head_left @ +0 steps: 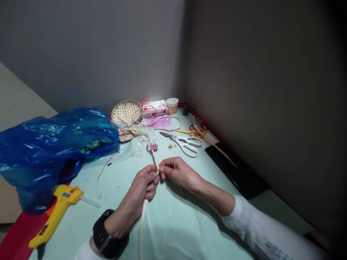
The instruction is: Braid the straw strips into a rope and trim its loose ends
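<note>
A pale straw braid (154, 156) runs from the back of the table down to my hands. My left hand (145, 183) is closed around its near end, and a flat loose strand (143, 213) hangs from below that hand toward the front. Fingertips of my right hand (177, 171) pinch the braid at the same spot, touching the left fingertips. The exact strands between the fingers are hidden. Just beyond my hands, a pink binder clip (154, 147) lies beside the braid.
White-handled scissors (187, 142) and orange scissors (199, 132) lie beyond my right hand. At left are a blue plastic bag (56, 141) and a yellow glue gun (58, 213). A woven basket (127, 112), a paper cup (172, 105) and a wrapped packet (154, 109) stand along the wall.
</note>
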`<action>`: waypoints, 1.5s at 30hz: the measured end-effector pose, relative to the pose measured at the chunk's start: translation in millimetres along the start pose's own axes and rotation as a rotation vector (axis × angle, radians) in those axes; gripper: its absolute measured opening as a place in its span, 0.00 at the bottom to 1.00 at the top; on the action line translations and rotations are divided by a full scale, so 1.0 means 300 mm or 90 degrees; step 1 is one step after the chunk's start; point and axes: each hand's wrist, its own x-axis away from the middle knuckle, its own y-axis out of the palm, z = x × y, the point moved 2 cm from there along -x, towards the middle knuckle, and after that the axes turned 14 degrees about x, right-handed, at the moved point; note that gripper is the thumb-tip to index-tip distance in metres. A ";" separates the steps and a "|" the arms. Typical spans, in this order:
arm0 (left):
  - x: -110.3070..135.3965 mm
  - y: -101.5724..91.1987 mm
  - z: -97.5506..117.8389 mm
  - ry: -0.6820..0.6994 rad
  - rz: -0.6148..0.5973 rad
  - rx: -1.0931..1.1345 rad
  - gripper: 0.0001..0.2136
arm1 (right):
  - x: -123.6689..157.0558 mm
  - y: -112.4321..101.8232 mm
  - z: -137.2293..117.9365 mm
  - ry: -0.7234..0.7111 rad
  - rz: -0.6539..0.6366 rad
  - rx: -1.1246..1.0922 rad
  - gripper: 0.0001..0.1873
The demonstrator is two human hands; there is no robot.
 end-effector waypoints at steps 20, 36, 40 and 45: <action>0.007 0.018 -0.021 0.119 0.139 -0.074 0.07 | 0.133 0.015 -0.120 -0.085 0.201 0.687 0.07; 0.025 -0.015 -0.012 0.076 0.070 0.073 0.10 | 0.186 0.106 -0.115 -0.474 0.366 0.687 0.13; 0.027 -0.018 -0.011 0.069 0.078 0.063 0.09 | 0.166 0.034 -0.111 -0.279 0.246 0.537 0.11; 0.026 -0.033 -0.009 0.054 0.058 0.030 0.07 | 0.110 -0.051 -0.083 -0.057 0.061 0.411 0.16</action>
